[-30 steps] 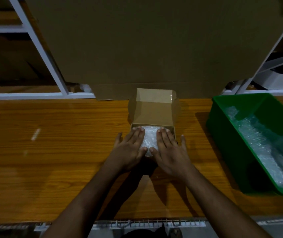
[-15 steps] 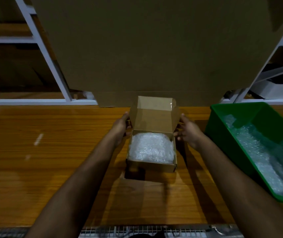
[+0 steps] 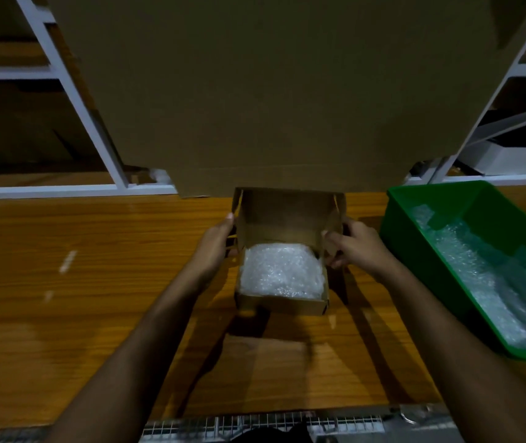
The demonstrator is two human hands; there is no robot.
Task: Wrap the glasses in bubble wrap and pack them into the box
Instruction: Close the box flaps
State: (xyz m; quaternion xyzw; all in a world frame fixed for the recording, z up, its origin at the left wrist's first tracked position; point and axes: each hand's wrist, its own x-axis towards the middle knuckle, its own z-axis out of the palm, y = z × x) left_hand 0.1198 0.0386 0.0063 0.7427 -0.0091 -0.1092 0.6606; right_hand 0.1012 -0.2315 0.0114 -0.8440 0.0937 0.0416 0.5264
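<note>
A small brown cardboard box sits on the wooden table, its hinged lid standing up at the back. Inside lies a white bubble-wrapped bundle that fills the box; the glasses within are hidden. My left hand grips the lid's left side flap. My right hand pinches the lid's right side flap, fingers curled around it.
A green plastic bin holding loose bubble wrap stands at the right. A large sheet of cardboard leans against white shelving behind the box. The wooden table stretches left; a wire grid runs along its near edge.
My hands lifted off the bundle, moved out to the box's sides and took hold of the lid's flaps. The lid has tipped slightly forward.
</note>
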